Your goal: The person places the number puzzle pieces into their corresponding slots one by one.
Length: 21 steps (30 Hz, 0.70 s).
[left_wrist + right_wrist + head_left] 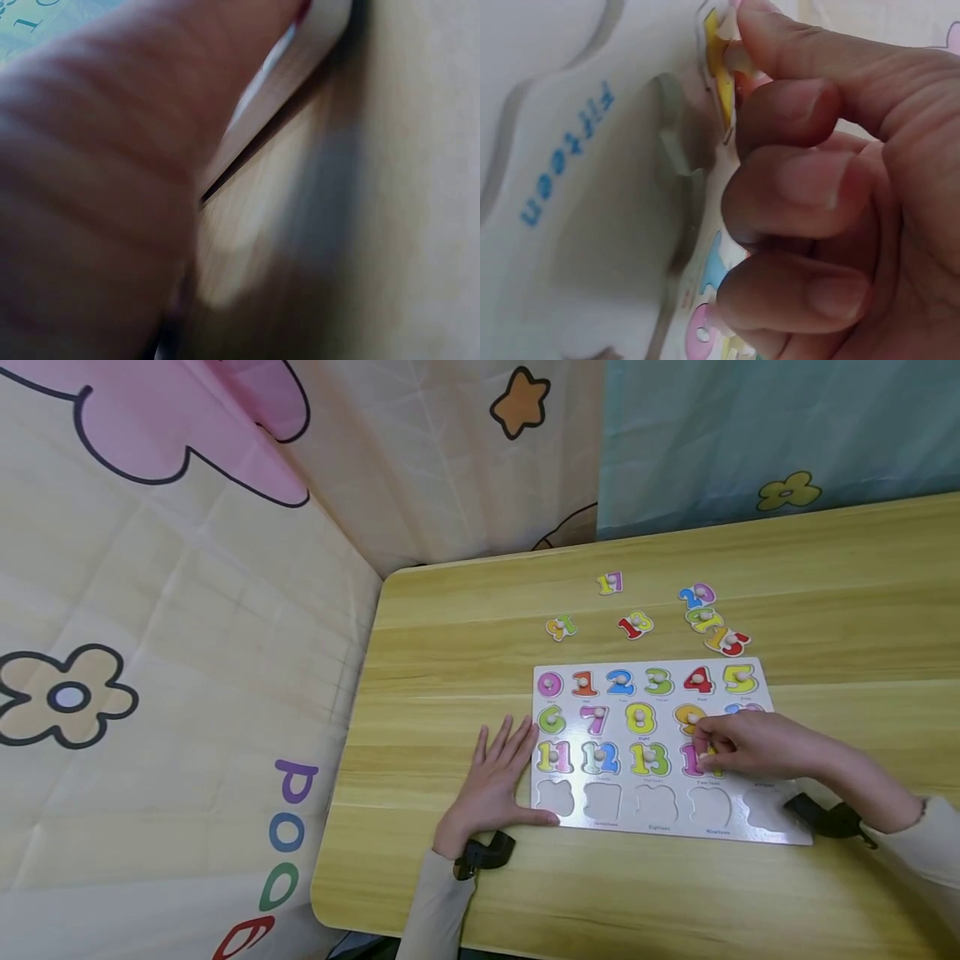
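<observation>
Table: a big wooden table [465, 635] holds everything, with flowery cloth walls behind it.

Puzzle board: a white number board [750, 831] lies flat on the table. Numbers 0 to 13 sit in their holes. The bottom row has empty holes.

Left hand: the left hand [491, 785] lies flat, fingers straight and a little apart. Its thumb and fingertips touch the board's left edge and press it still.

Right hand: the right hand [750, 745] is over the third row, near the right side. Its fingers are curled and pinch the knob of a pink and yellow number piece [696, 762] — it looks like 14.

Number piece: in the right wrist view the piece [718, 75] is tipped up on its edge, not flat, right above its hole. The hole marked fifteen next to it is empty.

Loose pieces: six more numbers [636, 624] lie on the table beyond the board, well apart from both hands. Three of them overlap in a little pile.

What could go wrong: I think the piece could catch on the rim of the hole and stay tipped, because it comes in slanted. The small knob could slip out of the pinch — then the piece may drop crooked. If the flat hand lifts, the board could slide.
</observation>
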Each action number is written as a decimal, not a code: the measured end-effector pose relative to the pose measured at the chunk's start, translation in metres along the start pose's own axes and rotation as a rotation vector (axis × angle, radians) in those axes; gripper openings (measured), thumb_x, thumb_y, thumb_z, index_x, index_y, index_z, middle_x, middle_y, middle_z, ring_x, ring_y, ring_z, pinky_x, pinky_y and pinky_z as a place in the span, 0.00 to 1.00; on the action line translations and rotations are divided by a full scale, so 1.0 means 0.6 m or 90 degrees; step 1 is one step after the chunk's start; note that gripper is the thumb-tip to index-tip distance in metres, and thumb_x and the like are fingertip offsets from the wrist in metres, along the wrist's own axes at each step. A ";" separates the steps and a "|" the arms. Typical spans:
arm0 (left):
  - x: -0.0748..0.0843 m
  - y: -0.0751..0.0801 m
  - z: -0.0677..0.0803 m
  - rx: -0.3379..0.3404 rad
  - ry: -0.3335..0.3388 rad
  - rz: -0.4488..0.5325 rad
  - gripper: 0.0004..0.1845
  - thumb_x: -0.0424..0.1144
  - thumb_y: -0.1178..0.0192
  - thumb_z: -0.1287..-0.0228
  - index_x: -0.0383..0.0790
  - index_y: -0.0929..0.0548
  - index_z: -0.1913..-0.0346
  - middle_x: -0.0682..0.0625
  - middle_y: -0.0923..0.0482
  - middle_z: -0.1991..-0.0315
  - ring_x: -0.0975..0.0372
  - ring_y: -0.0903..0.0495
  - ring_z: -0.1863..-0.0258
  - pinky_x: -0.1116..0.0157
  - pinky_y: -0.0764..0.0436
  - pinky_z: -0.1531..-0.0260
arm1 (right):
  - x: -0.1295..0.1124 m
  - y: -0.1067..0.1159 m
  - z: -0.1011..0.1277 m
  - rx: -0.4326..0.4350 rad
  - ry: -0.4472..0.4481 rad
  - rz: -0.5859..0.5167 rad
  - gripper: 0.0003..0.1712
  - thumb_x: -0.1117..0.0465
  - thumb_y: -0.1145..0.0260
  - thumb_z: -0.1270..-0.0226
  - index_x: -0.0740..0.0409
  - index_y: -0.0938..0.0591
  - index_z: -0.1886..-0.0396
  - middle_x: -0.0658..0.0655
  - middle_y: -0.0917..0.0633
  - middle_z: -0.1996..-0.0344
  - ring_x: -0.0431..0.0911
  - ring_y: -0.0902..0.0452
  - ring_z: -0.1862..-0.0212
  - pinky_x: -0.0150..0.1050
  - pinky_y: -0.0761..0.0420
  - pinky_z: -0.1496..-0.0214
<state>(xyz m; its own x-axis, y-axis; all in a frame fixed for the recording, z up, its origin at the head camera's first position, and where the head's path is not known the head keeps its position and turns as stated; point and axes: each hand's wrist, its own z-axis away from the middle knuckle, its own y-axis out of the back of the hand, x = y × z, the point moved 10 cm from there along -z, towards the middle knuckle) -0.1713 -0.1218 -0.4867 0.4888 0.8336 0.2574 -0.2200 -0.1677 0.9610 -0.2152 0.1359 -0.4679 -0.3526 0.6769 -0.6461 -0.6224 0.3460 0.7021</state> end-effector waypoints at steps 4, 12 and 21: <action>0.001 0.000 -0.002 0.001 0.001 0.003 0.68 0.76 0.38 0.61 0.43 0.59 0.24 0.50 0.65 0.24 0.54 0.71 0.27 0.48 0.71 0.33 | -0.004 0.003 0.001 0.001 -0.002 0.014 0.11 0.52 0.29 0.42 0.46 0.25 0.71 0.43 0.33 0.85 0.36 0.38 0.81 0.29 0.43 0.80; 0.002 0.006 -0.001 0.009 -0.004 0.010 0.68 0.75 0.37 0.61 0.42 0.58 0.24 0.50 0.64 0.24 0.53 0.70 0.27 0.47 0.70 0.33 | -0.013 0.024 -0.008 -0.016 0.017 0.026 0.12 0.49 0.29 0.42 0.45 0.25 0.69 0.42 0.32 0.84 0.35 0.37 0.81 0.29 0.40 0.79; 0.004 0.004 0.004 0.011 -0.010 0.014 0.68 0.75 0.37 0.61 0.41 0.57 0.24 0.49 0.63 0.24 0.53 0.70 0.27 0.47 0.70 0.33 | 0.070 0.156 -0.045 0.190 -0.105 0.072 0.18 0.51 0.38 0.32 0.64 0.26 0.60 0.53 0.27 0.79 0.47 0.33 0.79 0.37 0.35 0.80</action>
<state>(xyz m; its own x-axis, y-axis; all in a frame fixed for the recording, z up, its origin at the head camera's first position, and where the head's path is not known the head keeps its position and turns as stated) -0.1690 -0.1215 -0.4837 0.4975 0.8209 0.2804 -0.2164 -0.1956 0.9565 -0.3068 0.1794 -0.4376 -0.2747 0.8090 -0.5197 -0.3458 0.4212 0.8384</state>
